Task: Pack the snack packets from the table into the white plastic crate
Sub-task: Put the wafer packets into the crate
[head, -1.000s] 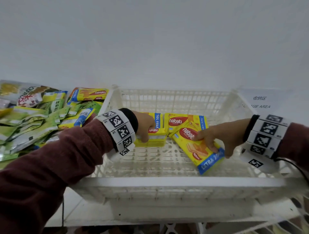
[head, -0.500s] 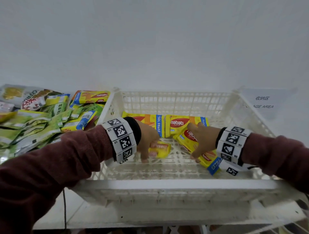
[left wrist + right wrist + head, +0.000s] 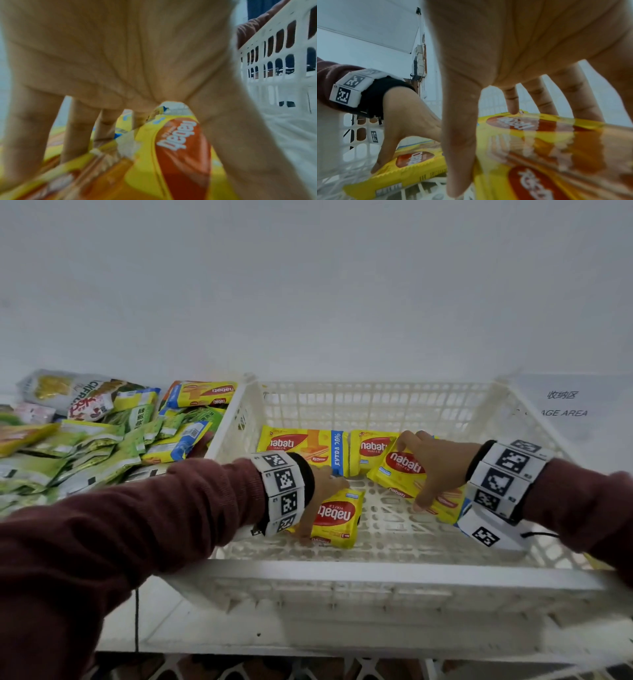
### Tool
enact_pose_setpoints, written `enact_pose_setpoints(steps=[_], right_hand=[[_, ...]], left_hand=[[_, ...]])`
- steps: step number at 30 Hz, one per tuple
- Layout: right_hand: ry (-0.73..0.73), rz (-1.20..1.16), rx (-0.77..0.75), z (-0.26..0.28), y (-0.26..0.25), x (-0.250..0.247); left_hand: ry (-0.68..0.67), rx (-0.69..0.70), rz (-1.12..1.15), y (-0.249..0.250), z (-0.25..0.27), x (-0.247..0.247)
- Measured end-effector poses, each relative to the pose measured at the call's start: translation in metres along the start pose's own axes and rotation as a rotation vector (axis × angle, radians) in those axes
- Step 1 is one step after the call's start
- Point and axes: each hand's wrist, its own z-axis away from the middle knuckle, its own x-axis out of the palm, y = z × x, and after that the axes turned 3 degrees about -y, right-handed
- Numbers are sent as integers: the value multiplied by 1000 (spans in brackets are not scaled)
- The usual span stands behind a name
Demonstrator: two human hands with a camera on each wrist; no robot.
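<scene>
The white plastic crate (image 3: 376,571) holds several yellow nabati wafer packets. My left hand (image 3: 320,498) grips a small packet (image 3: 337,517) lying flat at the crate's near left, thumb on its near edge and fingers over the far edge; the left wrist view shows the hand (image 3: 120,54) arched over this packet (image 3: 180,148). My right hand (image 3: 435,467) spans a larger packet (image 3: 404,465) tilted at the right, thumb at its near edge, fingers on its far edge. The right wrist view shows that hand (image 3: 513,47) on that packet (image 3: 556,142).
Two more nabati packets (image 3: 301,448) (image 3: 373,450) lie along the crate's back. A pile of green and yellow snack packets (image 3: 85,446) covers the table left of the crate. A paper sign (image 3: 565,405) hangs on the wall at the right.
My left hand drew the small packet from the back row toward the crate's near left. My right hand moved left with the large packet, closer to the back row.
</scene>
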Motion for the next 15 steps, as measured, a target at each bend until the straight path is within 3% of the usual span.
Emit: enact_pose_setpoints(steps=[5,7,10,15], right_hand=[[-28,-17,-32,0,2,-3],[-42,-19,-40,-1,3,-4],[-61,-14,-52,-1,5,-4],[-84,-4,-52,-1,7,-5]], left_hand=[[134,-62,300,-1,7,-4],[178,-99,315,1,6,-2],[136,-120,170,4,3,1],[242,73,-255,-5,6,-5]])
